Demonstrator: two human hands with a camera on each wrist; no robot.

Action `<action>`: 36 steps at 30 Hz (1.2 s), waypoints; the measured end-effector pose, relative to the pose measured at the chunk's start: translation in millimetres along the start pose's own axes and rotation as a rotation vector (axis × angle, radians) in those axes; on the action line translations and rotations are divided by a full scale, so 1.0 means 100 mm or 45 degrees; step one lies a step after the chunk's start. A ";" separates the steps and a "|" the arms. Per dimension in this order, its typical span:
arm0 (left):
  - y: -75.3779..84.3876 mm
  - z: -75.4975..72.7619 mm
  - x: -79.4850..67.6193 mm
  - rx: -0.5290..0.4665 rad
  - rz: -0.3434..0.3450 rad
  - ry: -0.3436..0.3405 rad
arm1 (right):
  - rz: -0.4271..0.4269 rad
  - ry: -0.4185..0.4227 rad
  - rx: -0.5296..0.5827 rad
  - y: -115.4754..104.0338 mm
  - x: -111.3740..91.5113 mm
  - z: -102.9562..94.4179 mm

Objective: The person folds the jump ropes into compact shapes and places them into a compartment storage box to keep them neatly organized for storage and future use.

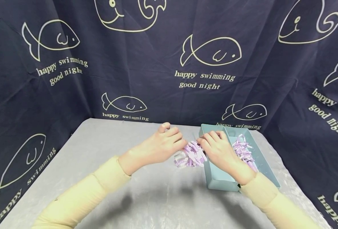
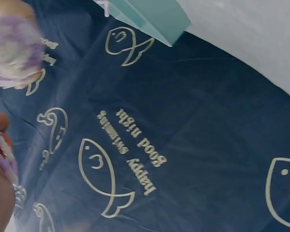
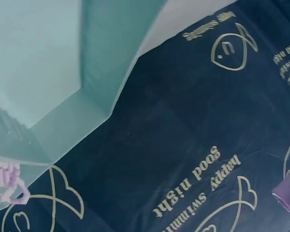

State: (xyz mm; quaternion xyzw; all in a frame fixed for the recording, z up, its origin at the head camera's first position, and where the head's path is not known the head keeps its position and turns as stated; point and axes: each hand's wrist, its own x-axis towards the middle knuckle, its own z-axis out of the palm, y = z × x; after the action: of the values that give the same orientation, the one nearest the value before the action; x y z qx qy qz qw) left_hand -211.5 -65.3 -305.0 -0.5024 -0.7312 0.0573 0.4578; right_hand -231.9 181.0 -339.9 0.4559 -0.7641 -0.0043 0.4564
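Between the two hands, above the table, hangs a bundle of small purple-and-white tubular pieces (image 1: 194, 155), its exact kind unclear. My left hand (image 1: 164, 144) pinches a purple-and-white strand (image 2: 1, 157) at the bundle's left side; that strand shows between the fingers in the left wrist view. My right hand (image 1: 217, 148) grips the bundle from the right, over the near-left part of a teal tray (image 1: 221, 185). In the right wrist view, a purple tube end (image 3: 286, 195) shows at the right edge. Most fingertips are hidden behind the hands or bundle.
The teal tray has a divider (image 1: 227, 133) and stands at the table's right. Similar purple-and-white pieces (image 1: 243, 151) lie in its right compartment. A grey cloth (image 1: 146, 203) covers the table. Dark blue curtains (image 1: 157, 63) with fish prints enclose the back and sides.
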 end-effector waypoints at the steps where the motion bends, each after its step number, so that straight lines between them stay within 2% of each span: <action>1: -0.01 0.01 -0.01 -0.032 -0.003 -0.003 | -0.006 0.021 0.011 -0.01 0.01 -0.01; 7: -0.04 0.02 -0.04 -0.170 -0.011 -0.004 | -0.025 0.112 0.082 -0.03 0.05 -0.06; 10: -0.04 0.02 -0.04 -0.239 -0.016 0.023 | -0.031 0.163 0.102 -0.04 0.06 -0.06; 13: -0.03 0.03 -0.03 -0.339 -0.034 0.124 | -0.041 0.215 0.109 -0.05 0.07 -0.07; 18: -0.02 0.07 -0.02 -0.568 -0.100 0.376 | -0.034 0.273 0.141 -0.06 0.11 -0.08; 22: -0.02 0.09 -0.01 -0.723 -0.166 0.465 | -0.039 0.292 0.133 -0.05 0.15 -0.09; 26: -0.02 0.10 -0.01 -0.811 -0.210 0.458 | -0.046 0.282 0.114 -0.04 0.16 -0.10; 30: -0.02 0.07 -0.01 -0.835 -0.217 0.417 | -0.052 0.254 0.130 -0.04 0.14 -0.11; 32: -0.03 0.05 -0.01 -0.819 -0.195 0.387 | -0.054 0.240 0.137 -0.04 0.14 -0.11; 36: -0.04 0.00 0.01 -0.677 -0.082 0.327 | -0.054 0.208 0.127 -0.04 0.11 -0.11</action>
State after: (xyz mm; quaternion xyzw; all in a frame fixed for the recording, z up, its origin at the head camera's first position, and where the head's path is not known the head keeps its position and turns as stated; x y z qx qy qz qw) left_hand -213.9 -66.7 -302.0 -0.5844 -0.6722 -0.2149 0.4006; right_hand -223.2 174.7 -327.6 0.4931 -0.7138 0.0612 0.4936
